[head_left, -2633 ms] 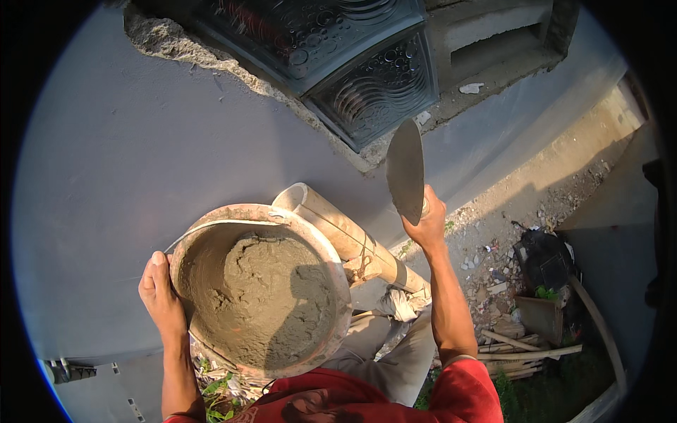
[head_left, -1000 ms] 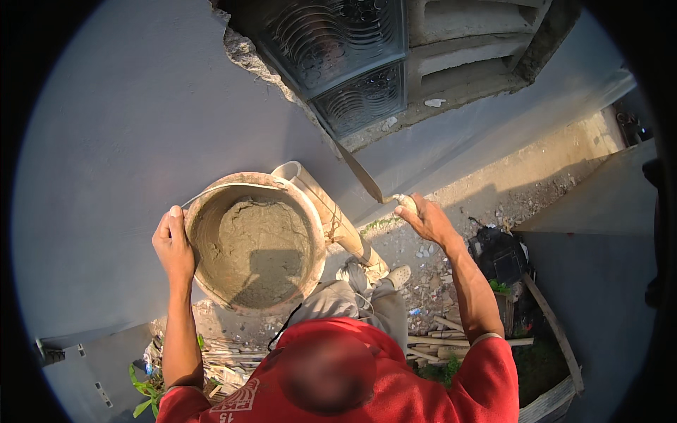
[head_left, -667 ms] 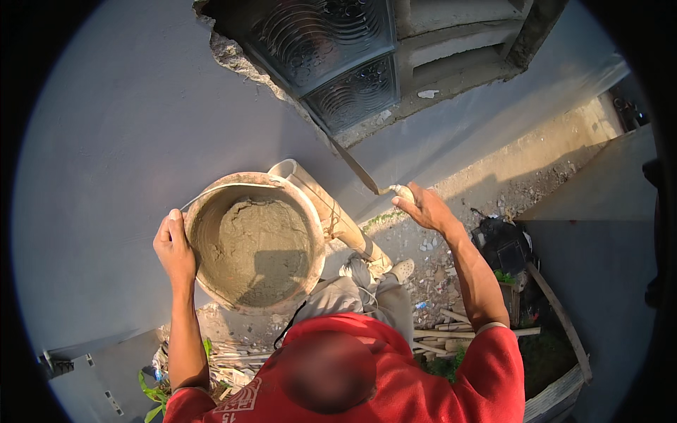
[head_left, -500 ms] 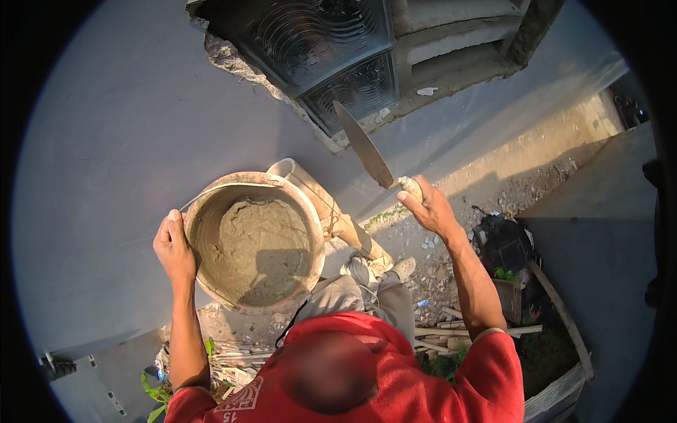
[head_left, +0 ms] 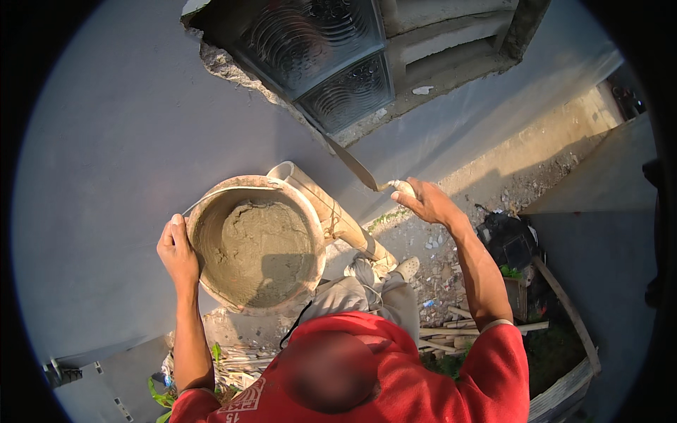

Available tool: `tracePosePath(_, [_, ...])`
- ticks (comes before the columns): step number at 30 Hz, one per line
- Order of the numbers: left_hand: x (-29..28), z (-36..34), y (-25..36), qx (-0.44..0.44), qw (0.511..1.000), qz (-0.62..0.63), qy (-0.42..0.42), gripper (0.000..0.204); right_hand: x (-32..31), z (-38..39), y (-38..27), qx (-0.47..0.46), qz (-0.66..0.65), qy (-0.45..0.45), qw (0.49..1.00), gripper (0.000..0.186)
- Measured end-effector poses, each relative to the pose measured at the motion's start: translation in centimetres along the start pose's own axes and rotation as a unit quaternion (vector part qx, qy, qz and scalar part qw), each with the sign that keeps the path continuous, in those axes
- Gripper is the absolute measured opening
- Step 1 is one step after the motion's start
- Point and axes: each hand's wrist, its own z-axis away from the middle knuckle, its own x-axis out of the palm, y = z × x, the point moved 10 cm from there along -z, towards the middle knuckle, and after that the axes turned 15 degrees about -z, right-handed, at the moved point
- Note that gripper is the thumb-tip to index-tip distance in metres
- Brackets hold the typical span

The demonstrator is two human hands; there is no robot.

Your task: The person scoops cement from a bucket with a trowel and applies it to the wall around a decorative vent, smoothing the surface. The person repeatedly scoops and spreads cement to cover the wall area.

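Observation:
My left hand [head_left: 178, 248] is closed on the left rim of a round, mortar-crusted bucket [head_left: 317, 224], beside its wire handle. Wet grey mortar [head_left: 264, 240] fills the lower part of the bucket, with a shadow across its near side. Out to the right, my right hand [head_left: 427, 203] grips the pale handle of a trowel [head_left: 355, 166]. Its blade points up and left, seen at a slant, with the tip close to the lower corner of a wall opening. Whether the tip touches the wall I cannot tell. Patterned glass blocks [head_left: 349, 92] sit in that opening.
A pale pipe [head_left: 338, 217] stands right behind the bucket. Broken, rough edges [head_left: 236, 69] line the opening in the grey wall [head_left: 120, 155]. Below lie rubble [head_left: 434, 247], wood strips [head_left: 451, 330] and a dark object [head_left: 508, 238] at the right.
The trowel has dropped, its tip going from in front of the glass blocks to the opening's lower corner. Its blade looks narrower now. My left hand keeps its hold on the bucket.

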Motion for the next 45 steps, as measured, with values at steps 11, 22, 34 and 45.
tracePosePath(11, [-0.1,0.2,0.4,0.003,1.000,0.017,0.001,0.041,0.8,1.5,-0.4,-0.008,-0.012,0.056,0.998,0.060])
tracePosePath(22, [0.1,0.3,0.1,-0.006,1.000,0.025,0.003,0.041,0.3,1.0,-6.8,-0.080,-0.016,0.035,0.996,0.049])
tracePosePath(34, [-0.3,0.4,1.2,0.009,1.000,0.001,0.014,0.045,-1.1,-2.2,-11.5,-0.279,-0.162,0.217,0.921,0.032])
tracePosePath(45, [-0.5,0.5,1.2,0.015,1.000,-0.004,0.020,0.045,0.9,-8.5,-10.1,-0.330,-0.103,0.226,0.911,0.023])
